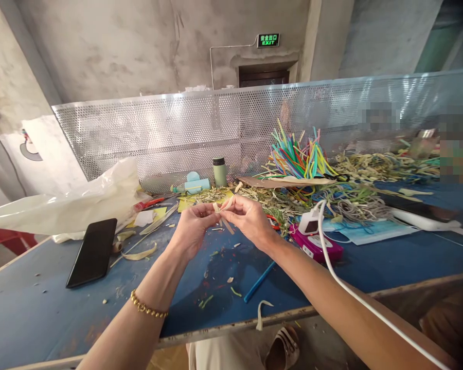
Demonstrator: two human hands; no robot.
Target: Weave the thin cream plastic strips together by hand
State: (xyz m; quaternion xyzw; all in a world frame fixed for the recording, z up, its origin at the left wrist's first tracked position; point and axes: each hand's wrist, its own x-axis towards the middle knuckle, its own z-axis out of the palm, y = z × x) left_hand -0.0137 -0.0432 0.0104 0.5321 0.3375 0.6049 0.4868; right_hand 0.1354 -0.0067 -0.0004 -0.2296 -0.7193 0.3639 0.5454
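My left hand (194, 226) and my right hand (248, 220) meet above the blue table (389, 262), both pinching a thin pale leaf strip (224, 215) between thumb and fingers. The strip's ends stick up and hang down between the fingertips. A gold bead bracelet (146, 307) sits on my left wrist. Under the hands lie small strip offcuts and a blue straw (259, 281).
A black phone (93, 252) lies at the left by a crumpled plastic bag (73, 203). A pink power bank (319, 246) with a white charger and cable sits at right. Coloured straws (301, 154) and heaps of leaf strips stand behind, before a perforated metal screen (170, 133).
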